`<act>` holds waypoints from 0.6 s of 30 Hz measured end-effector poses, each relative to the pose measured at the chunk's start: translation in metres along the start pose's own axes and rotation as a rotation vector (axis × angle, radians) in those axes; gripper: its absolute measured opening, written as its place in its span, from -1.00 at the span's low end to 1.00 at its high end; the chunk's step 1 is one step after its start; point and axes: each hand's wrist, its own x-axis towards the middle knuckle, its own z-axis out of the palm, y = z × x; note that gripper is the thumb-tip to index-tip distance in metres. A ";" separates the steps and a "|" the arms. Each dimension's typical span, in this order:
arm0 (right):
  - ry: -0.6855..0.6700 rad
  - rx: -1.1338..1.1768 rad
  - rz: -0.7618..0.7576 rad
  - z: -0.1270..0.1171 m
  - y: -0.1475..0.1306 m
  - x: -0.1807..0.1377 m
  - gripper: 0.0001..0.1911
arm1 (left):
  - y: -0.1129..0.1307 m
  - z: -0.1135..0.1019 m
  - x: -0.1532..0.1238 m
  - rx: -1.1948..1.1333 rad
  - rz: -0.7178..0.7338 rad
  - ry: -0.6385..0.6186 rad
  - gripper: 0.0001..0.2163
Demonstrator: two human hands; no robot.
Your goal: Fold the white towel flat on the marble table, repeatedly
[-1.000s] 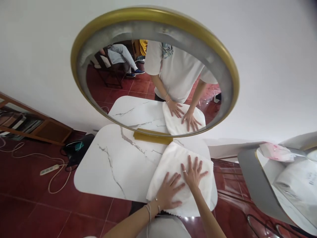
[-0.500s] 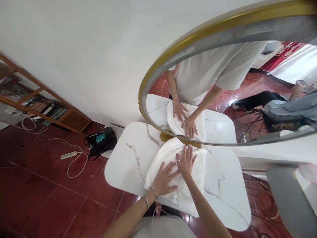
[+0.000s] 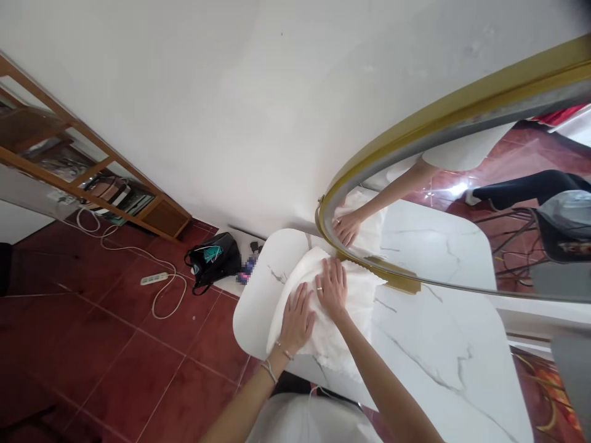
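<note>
A white cloth (image 3: 357, 307), looking like a towel with a scalloped edge, lies folded on a white marble-patterned table (image 3: 429, 344). Both palms rest on it. My left hand (image 3: 298, 319) lies flat near the cloth's left side, fingers stretched toward the mirror and a bracelet at the wrist. Just right of it and a little farther off, my right hand (image 3: 332, 286) presses flat on the cloth, with a ring on one finger. Neither hand grips anything. The cloth's far edge lies close to the gold base (image 3: 401, 282) of the mirror.
A gold-framed mirror (image 3: 392, 135) stands at the table's back, reflecting an arm and a seated person. On the left are a black bag (image 3: 217, 261), a white power strip (image 3: 154, 279) with its cord on the red tiled floor, and a wooden cabinet (image 3: 157, 215).
The view has swung, so the mirror sits farther right. Both hands have slid left across the table with the cloth, baring more of the mirror base. My left fingers are closer together.
</note>
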 end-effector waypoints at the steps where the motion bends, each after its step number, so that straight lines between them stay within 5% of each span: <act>1: 0.009 -0.012 0.013 0.002 -0.003 0.004 -0.43 | -0.001 0.002 0.005 0.001 -0.052 0.030 -0.48; 10: -0.002 0.004 0.129 0.037 -0.014 0.068 -0.44 | -0.030 0.007 0.079 0.004 -0.118 0.082 -0.44; 18: -0.124 0.043 -0.005 0.041 -0.015 0.119 -0.52 | -0.057 -0.002 0.120 -0.005 -0.152 0.035 -0.46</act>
